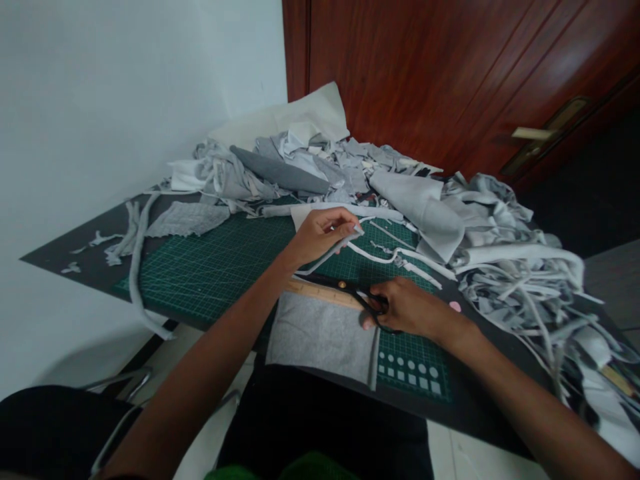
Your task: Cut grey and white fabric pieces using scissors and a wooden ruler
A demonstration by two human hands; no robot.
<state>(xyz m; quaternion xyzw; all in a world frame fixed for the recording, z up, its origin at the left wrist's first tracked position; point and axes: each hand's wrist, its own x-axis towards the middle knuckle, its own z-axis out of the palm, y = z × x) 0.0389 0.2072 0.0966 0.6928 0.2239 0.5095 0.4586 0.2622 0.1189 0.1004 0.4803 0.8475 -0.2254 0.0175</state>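
Scissors point(345, 288), black-handled with a brass pivot, are held in the right hand point(410, 308), its fingers closed around the handles. Long axis: roughly left to right across the near part of the work surface. Tips point left and slightly far; handles point right and slightly near. Blades lie along the far edge of a wooden ruler point(320, 293), which rests on a grey fabric panel point(320, 337). Blade gap cannot be determined at this size.

Left hand point(320, 237) is closed in a pinch on a grey strip point(325, 255), holding it above a green cutting mat point(215, 267). Strip runs from the pinch down and left, ending near the scissor tips.

White strips point(395, 257) lie on the mat just far of the scissors. Mat rests on a black board point(75, 247); a pink disc point(455, 307) sits on the board just right of the right hand. Grey and white fabric scraps point(520, 280) are heaped along the far and right sides of the board. A long grey strip point(137, 280) lies across the left part of the mat and hangs over the near edge. Wall point(125, 133) stands at left; wooden door point(450, 80) with lever handle point(533, 133) stands far right.
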